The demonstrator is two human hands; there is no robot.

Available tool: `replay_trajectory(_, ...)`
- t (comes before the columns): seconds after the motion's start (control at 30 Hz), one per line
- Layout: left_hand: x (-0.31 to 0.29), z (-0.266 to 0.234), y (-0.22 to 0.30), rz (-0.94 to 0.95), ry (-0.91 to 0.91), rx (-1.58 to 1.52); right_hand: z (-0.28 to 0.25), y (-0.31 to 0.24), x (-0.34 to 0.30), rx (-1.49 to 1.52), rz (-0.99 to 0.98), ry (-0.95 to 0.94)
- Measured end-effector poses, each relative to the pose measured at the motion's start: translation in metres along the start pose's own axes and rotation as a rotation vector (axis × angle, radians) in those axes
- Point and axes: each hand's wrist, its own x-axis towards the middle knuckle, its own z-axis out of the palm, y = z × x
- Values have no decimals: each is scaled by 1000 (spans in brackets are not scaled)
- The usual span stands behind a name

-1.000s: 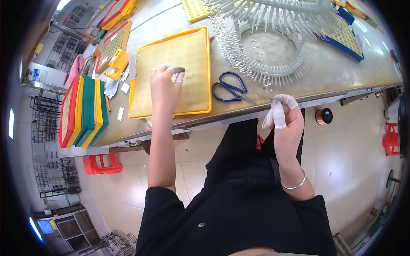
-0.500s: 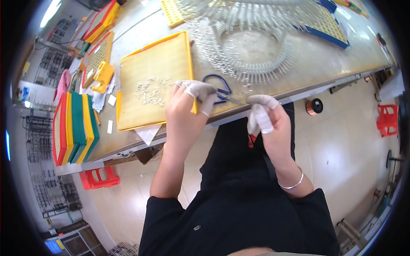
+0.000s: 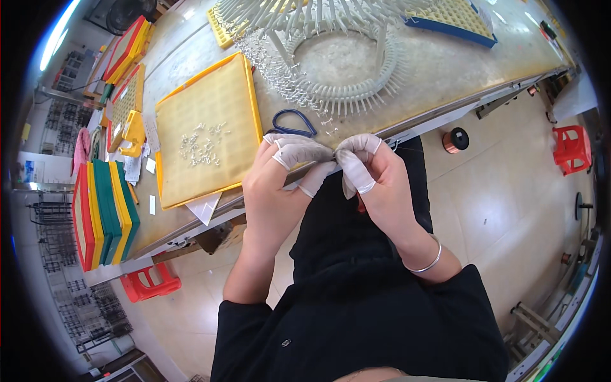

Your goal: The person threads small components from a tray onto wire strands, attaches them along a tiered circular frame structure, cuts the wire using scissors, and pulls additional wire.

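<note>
At the table's front edge my left hand [image 3: 283,172] and my right hand [image 3: 375,175] meet fingertip to fingertip. Both wear white finger cots and are closed in a pinch; whatever lies between the tips is too small to make out. Just beyond my left fingers rests a cutting tool with blue loop handles [image 3: 294,113], its blades hidden by that hand. To the left lies a yellow-rimmed tray [image 3: 245,79] with a tan sheet in it. Many tiny white pieces [image 3: 203,146] are scattered on that sheet.
A round rack with pale prongs [image 3: 375,83] stands at the back. A blue-edged yellow tray [image 3: 455,35] lies beyond it. Stacked coloured trays [image 3: 105,213] stand at the left end. A copper wire spool [image 3: 455,141] and red stools [image 3: 571,149] are on the floor.
My right hand has moved left to meet my left hand at the fingertips. My left hand now covers the tool's blades, and the whole view has shifted slightly.
</note>
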Motion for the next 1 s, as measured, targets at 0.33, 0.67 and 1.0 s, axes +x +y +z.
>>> replay_trajectory(0.33, 19, -7, 3, 285, 89, 297, 3, 1, -2, -42, -113, 52)
replay_trajectory(0.67, 18, -5, 3, 346, 49, 392, 6, 0, -3, -82, -117, 105)
replay_trajectory(1.0, 16, -3, 1, 391, 57, 493, 7, -6, 3, -238, -202, 164)
